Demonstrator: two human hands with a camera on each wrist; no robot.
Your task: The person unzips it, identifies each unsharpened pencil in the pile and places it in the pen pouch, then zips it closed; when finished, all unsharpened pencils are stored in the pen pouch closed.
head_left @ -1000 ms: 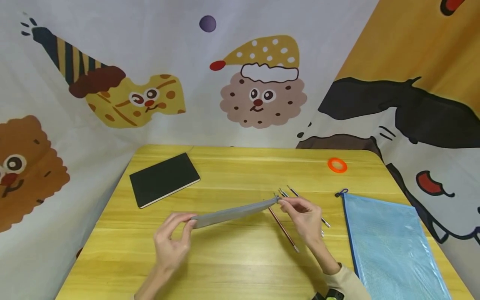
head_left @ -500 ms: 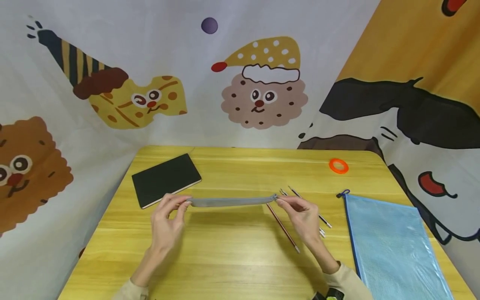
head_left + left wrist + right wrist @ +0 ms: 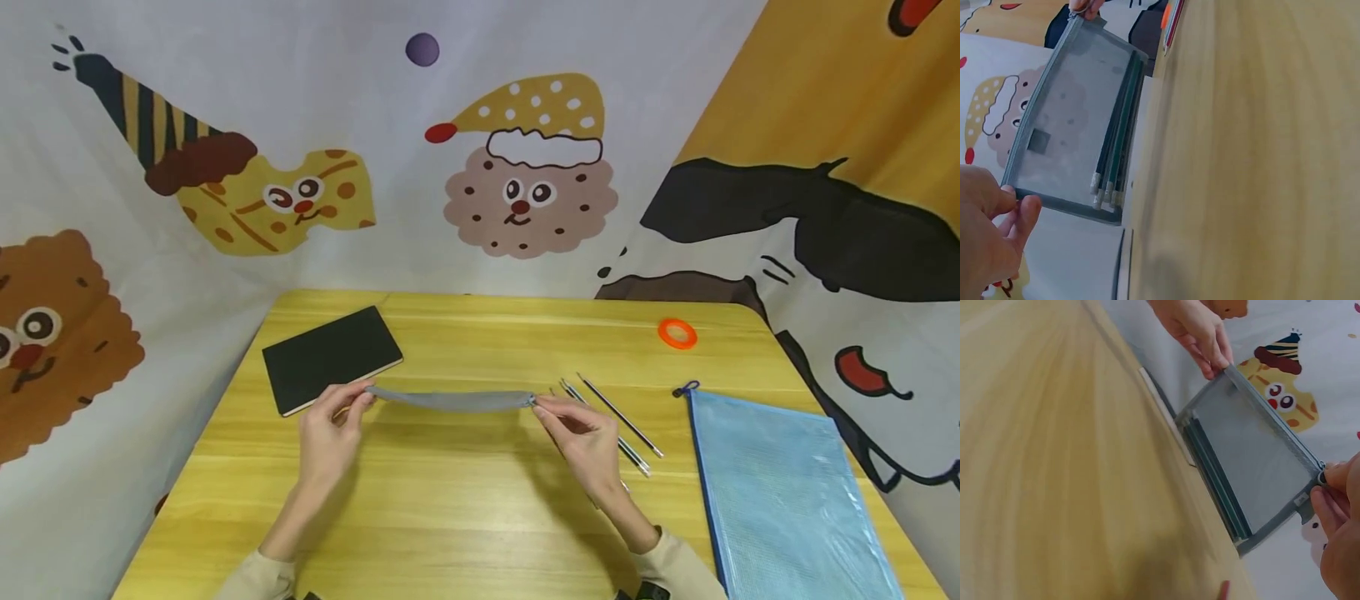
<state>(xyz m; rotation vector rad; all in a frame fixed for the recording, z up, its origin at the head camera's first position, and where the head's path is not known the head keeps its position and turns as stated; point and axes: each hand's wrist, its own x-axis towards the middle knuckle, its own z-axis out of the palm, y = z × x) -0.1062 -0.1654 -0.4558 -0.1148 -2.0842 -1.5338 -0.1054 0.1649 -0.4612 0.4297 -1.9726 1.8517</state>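
A translucent grey zipper pouch hangs upright over the table, its zipped edge on top. My left hand pinches its upper left corner between thumb and fingers. At the other end, by the zipper pull, my right hand pinches the upper right corner. Through the pouch's side in the left wrist view, several dark green pencils show lying along the bottom, eraser ends toward my left hand. From the head camera the pouch appears nearly edge-on.
Several loose pencils lie on the table beside and partly under my right hand. A black notebook is at the back left, an orange ring at the back right. A blue zipper bag lies along the right side.
My left hand has risen, bringing the pouch from tilted to about level. Both hands have shifted left, and my right hand now covers most of the reddish pencil while uncovering others.
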